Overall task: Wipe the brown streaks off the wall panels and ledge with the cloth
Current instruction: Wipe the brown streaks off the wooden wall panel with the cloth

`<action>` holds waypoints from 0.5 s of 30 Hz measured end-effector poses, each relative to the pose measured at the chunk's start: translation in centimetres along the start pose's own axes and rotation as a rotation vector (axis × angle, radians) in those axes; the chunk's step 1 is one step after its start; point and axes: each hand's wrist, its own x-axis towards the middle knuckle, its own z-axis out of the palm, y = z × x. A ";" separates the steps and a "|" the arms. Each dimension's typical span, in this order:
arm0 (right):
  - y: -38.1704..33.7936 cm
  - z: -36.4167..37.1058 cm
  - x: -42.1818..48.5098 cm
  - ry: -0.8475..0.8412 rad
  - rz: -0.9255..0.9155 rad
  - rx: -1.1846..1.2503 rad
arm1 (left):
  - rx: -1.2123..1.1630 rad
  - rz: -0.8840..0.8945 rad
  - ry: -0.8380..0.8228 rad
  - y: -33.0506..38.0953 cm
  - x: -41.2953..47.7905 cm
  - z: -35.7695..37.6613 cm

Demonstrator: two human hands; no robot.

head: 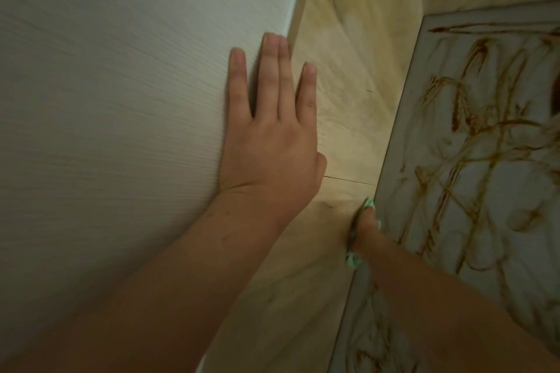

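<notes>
The left hand [269,142] lay flat on the white panel [121,100], well to the left of the grey panel [512,187], its fingers [269,69] straight and holding nothing. The right hand [368,230] pressed the green cloth [353,262] against the beige panel [348,84], right at the grey panel's left edge; whether its fingers curled round the cloth or lay flat on it could not be told. With brown streaks [497,124] thick across the grey panel, the wipe would probably go best with firm, overlapping strokes from that edge inward, refolding the cloth to a clean face so it lifted rather than smeared.
</notes>
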 end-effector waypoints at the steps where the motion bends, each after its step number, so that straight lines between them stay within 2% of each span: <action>1: -2.2 0.9 -2.5 -0.027 0.009 0.011 | -0.001 0.002 -0.004 0.0 0.0 0.0; 4: -10.0 3.1 -4.6 -0.107 -0.094 0.047 | -0.001 0.003 0.002 0.1 -0.1 0.2; 6: -16.3 4.9 -5.9 -0.067 -0.167 0.092 | 0.006 -0.003 0.012 0.1 -0.1 0.3; 9: -22.8 7.9 -8.1 -0.039 -0.350 0.030 | 0.013 -0.009 0.014 0.1 -0.1 0.2; 12: -23.6 9.6 -14.5 -0.037 -0.595 -0.110 | 0.000 -0.017 -0.003 0.0 -0.1 0.0; 15: -19.8 9.8 -23.4 -0.171 -1.038 -0.251 | -0.006 -0.019 -0.015 0.0 -0.1 -0.4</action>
